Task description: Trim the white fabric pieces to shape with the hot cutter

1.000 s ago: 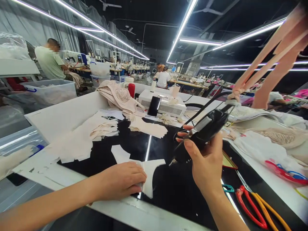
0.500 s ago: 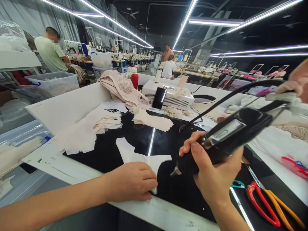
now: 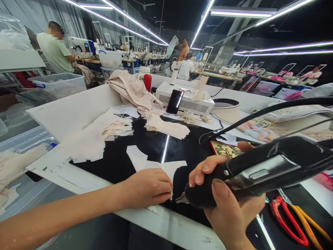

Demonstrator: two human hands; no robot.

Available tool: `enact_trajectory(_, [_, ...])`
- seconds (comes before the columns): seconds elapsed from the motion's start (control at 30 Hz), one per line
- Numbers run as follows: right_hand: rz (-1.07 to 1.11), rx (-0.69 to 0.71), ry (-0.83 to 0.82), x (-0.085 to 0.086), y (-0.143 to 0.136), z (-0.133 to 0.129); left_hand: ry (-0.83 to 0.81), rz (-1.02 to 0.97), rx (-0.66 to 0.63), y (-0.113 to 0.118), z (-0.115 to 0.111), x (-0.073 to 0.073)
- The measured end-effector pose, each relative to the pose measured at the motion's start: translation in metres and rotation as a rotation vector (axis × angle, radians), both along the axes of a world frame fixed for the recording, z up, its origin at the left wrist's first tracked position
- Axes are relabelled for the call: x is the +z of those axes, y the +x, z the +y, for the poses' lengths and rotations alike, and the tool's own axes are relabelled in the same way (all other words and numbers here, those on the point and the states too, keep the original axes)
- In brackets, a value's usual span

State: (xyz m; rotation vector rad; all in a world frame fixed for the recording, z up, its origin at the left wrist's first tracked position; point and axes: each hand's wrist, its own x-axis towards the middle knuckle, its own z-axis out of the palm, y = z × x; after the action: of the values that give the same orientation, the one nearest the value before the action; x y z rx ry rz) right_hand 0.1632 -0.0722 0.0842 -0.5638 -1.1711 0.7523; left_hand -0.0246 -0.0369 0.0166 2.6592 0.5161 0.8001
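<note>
My left hand (image 3: 147,187) rests at the front edge of the black tabletop (image 3: 117,165), its fingers closed on the near end of a white fabric piece (image 3: 136,156). The fabric lies flat and spreads beyond the fingers. My right hand (image 3: 229,194) is wrapped round a black handheld tool (image 3: 249,177) with a silver plate and a cable. The tool's small metal tip (image 3: 182,198) points left, a short way right of my left fingers; whether it touches anything I cannot tell.
Beige fabric stacks (image 3: 91,137) lie left and centre. Behind stand a phone (image 3: 175,101), a white vented box (image 3: 191,100) and a red cylinder (image 3: 147,82). Red-handled scissors (image 3: 286,222) lie at right. A person in a green shirt (image 3: 56,53) sits far left.
The black tool has swung lower and flatter, its tip nearer my left hand. The other hand at the upper right has left view. A distant person has lifted a plastic bag.
</note>
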Motion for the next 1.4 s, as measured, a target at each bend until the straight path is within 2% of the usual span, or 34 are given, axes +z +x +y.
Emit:
enact_trajectory(0.33, [-0.015, -0.012, 0.010, -0.003, -0.004, 0.004, -0.070, -0.059, -0.015, 0.000, 0.000, -0.002])
enact_trajectory(0.63, [-0.031, -0.012, 0.022, -0.004, -0.005, 0.002, -0.105, -0.043, -0.012, -0.002, 0.002, 0.005])
enact_trajectory(0.87, [-0.021, -0.007, 0.024, -0.004, -0.005, 0.001, -0.101, -0.001, 0.029, 0.005, 0.009, -0.002])
enact_trajectory(1.03, [-0.010, -0.008, 0.036, -0.003, -0.007, 0.003, -0.040, 0.080, 0.094, 0.008, 0.006, -0.001])
enact_trajectory(1.17, [-0.015, -0.005, 0.046, -0.005, -0.007, 0.002, 0.077, 0.064, 0.137, 0.010, 0.003, -0.002])
enact_trajectory(1.3, [-0.011, 0.010, 0.040, -0.007, -0.006, 0.001, 0.180, 0.074, 0.092, 0.012, 0.004, -0.008])
enact_trajectory(1.4, [-0.012, 0.009, 0.044, -0.008, -0.005, 0.002, 0.164, 0.118, 0.081, 0.011, 0.005, -0.010])
